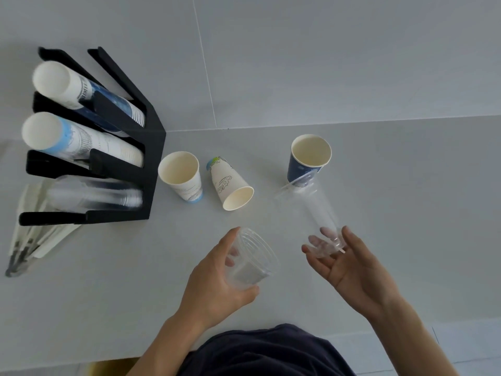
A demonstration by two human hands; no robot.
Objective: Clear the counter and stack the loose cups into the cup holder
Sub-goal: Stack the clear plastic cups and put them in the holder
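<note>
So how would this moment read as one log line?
left hand: holds clear cups | right hand: touches lying clear cup

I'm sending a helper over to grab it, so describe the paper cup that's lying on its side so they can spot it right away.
Start at the black three-row cup holder on the left of the pale grey counter. Just right of it stands an upright white paper cup with a blue base; the white paper cup with line drawings comes next. It alone is tipped over, mouth facing the person.
</note>
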